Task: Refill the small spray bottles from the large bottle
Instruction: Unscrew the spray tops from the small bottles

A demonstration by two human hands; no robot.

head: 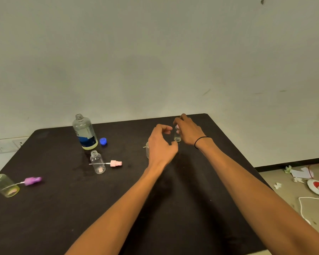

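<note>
The right grip (187,132) is wrapped around a small clear spray bottle (177,136), holding it raised just off the dark bench (173,208), fingers curled over its top end where a trace of pink shows. A black band (201,141) circles that wrist. The left grip (161,144) hovers just beside it, fingers curved and thumb spread, clasping nothing; its fingertips sit close to the held bottle without clearly touching it. Partly hidden behind the left grip's outer edge stands another clear bottle (147,150), with a thin tube tip poking out beside it. Well to the left of both grips stands the large bottle (85,133), uncapped, with a blue label, and its blue cap (103,141) lies just beside it. Nearer than that, an open small bottle (97,162) stands upright, with a pink spray head (116,163) and its tube lying by it. Far off to the left grip's side, at the bench edge, is a yellowish bottle (4,184) with a purple spray head (32,180) lying next to it.
</note>
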